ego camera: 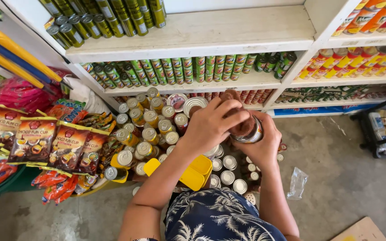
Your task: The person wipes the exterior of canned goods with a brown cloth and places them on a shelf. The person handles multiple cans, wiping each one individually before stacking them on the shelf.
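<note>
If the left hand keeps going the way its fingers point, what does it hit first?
The left hand points right, across the can both hands grip, so it would likely meet the right hand on the can's far side; depth is unclear.

Shelves (211,33): rows of cans, top and second level; far-right bays hold more cans. Floor (336,169) before the shelves: cluster of upright tins (146,127). Above them, left hand (208,122) and right hand (260,145), a can (249,134) between both. Left: hanging snack packets (34,138). Right of the hands: plastic bag (298,183) on the floor; basket (380,129) at far right.
</note>
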